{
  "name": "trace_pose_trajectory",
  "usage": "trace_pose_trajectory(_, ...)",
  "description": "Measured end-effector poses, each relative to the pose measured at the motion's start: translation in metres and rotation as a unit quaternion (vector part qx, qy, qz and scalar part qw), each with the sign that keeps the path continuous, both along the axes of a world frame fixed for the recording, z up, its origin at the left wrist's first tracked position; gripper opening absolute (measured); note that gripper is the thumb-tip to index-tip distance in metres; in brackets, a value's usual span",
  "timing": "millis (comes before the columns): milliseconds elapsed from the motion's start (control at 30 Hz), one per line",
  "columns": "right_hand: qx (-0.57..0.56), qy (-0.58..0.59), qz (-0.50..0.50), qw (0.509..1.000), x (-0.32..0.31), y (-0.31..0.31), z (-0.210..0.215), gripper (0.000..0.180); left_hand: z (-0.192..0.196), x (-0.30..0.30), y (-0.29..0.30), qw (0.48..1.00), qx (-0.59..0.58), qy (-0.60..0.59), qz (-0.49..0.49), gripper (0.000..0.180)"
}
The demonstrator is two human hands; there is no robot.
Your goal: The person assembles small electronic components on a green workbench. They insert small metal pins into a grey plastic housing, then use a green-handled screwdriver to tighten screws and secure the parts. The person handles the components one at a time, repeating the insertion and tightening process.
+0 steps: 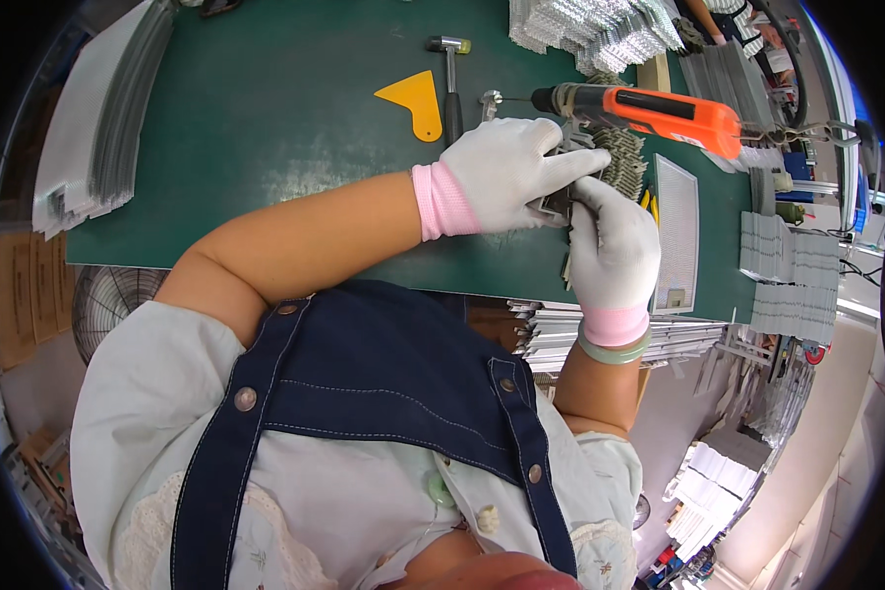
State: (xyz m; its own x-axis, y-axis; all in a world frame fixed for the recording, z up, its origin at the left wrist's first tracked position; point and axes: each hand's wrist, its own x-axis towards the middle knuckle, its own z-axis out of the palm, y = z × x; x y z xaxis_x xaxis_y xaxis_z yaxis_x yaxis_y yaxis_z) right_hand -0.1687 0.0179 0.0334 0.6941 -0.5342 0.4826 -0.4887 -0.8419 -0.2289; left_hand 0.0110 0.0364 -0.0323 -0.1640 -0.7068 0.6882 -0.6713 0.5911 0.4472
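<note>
Workshop, green-topped bench (295,118), scuffed in the middle. Positions below are taken from the orange-and-black power screwdriver (678,118), with left and right as the worker has them. Its bit points left, the end just beside a small silver fitting (490,104).

Left of the screwdriver: a hammer (452,108), then a yellow scraper (421,106); far left, a tall stack of pale panels (93,128). Beyond it: a heap of silvery ribbed pieces (595,29). Just on the near side: a pile of small grey parts (627,162); nearer the worker, a framed mesh panel (676,236).

Observed: both hands gloved in white, pink cuffs. The grey metal piece (551,205) is between them, on the near side of the screwdriver and to its left. Left hand (511,175): fingers bent around the piece, one stretched toward the other hand; thumb's contact hidden. Right hand (612,246): thumb and forefinger nearly together at the piece's right end; cannot tell whether they pinch it.
</note>
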Motion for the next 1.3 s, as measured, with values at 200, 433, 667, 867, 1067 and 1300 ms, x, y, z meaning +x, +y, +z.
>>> trace_pose_trajectory(200,-0.131,0.127,0.017,0.983,0.004,0.002,0.009,0.034,-0.003,0.000,0.000,1.000,-0.004,0.002,0.010,0.074)
trace_pose_trajectory(433,-0.223,0.105,0.080,0.966,-0.001,0.004,-0.006,0.046,-0.003,0.001,0.000,1.000,0.006,-0.003,0.012,0.071)
trace_pose_trajectory(667,-0.195,0.103,0.014,0.975,-0.010,0.015,-0.021,0.043,-0.006,0.000,-0.001,1.000,0.004,-0.005,0.013,0.071)
trace_pose_trajectory(867,-0.038,-0.063,-0.023,0.997,-0.024,0.008,-0.033,0.036,-0.001,0.002,0.000,1.000,0.011,-0.014,0.015,0.074)
trace_pose_trajectory(1067,0.037,-0.069,0.025,0.997,-0.015,-0.002,-0.018,0.019,-0.002,0.003,0.000,1.000,0.011,-0.024,0.012,0.074)
trace_pose_trajectory(1300,0.157,-0.124,-0.016,0.980,-0.015,-0.006,-0.018,0.015,-0.002,0.002,-0.001,1.000,0.019,-0.015,0.010,0.073)
